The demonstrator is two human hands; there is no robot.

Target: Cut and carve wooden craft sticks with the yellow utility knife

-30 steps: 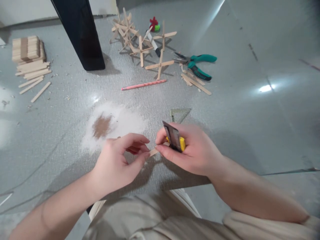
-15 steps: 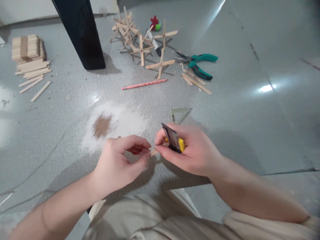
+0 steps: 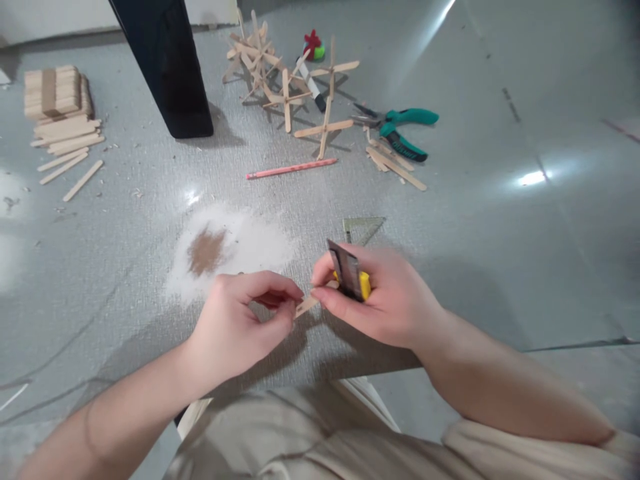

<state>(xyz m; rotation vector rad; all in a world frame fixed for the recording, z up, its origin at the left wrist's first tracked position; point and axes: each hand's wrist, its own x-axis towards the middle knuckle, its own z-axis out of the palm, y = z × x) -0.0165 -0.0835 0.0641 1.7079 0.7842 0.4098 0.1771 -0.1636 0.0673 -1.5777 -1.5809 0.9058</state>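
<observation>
A wooden craft stick (image 3: 307,306) with a small dark slot or mark near its left end spans the gap between my two hands. My left hand (image 3: 250,317) pinches that left end between thumb and fingers. The thumb and fingertips of my right hand (image 3: 383,297) grip the other end. Tucked in the same right hand is a flat, dark, rectangular tool with a yellow part (image 3: 349,272); its exact kind is unclear. Beyond the right hand lies a clear set square (image 3: 365,229), partly covered by it.
White powder with a brown dust patch (image 3: 206,252) lies left of centre. Farther back are a pink pencil (image 3: 293,169), teal-handled pliers (image 3: 400,127), crossed-stick pieces (image 3: 325,127), a marker (image 3: 311,83) and a black upright object (image 3: 170,73). Craft stick bundles (image 3: 53,93) sit far left.
More of the craft stick's left end shows now, with its dark mark. The dark tool in my right hand has shifted and tilted slightly. Both hands stay nearly in place.
</observation>
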